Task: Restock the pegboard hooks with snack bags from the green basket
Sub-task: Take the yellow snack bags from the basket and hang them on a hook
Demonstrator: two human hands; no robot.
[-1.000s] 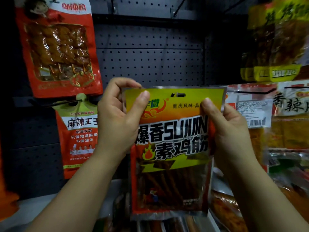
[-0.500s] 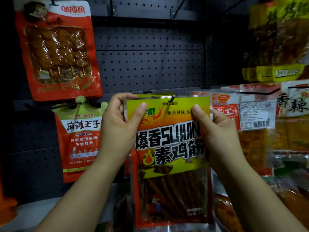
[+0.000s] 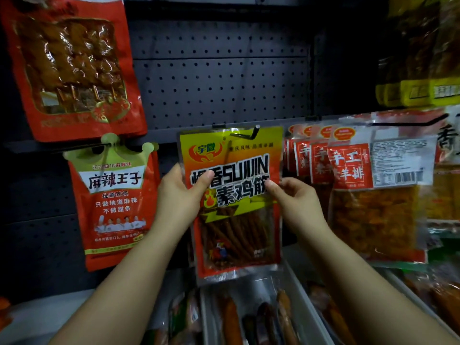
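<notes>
Both hands (image 3: 239, 195) pinch the snack bag's (image 3: 231, 220) side edges, hook (image 3: 250, 135) through top.

A: What lay below the hanging display?
B: White shelf trays (image 3: 297, 286) with dividers, near the bottom, held wrapped sausages (image 3: 230, 317), orange and dark, lying lengthwise.
A: And to the right?
B: More orange packets (image 3: 445, 298) lay there, too blurred to read.

Both hands, left hand (image 3: 183, 195) and right hand (image 3: 296, 197), pinch the yellow-red snack bag (image 3: 234, 202) hanging on the pegboard hook (image 3: 251, 133).
</notes>
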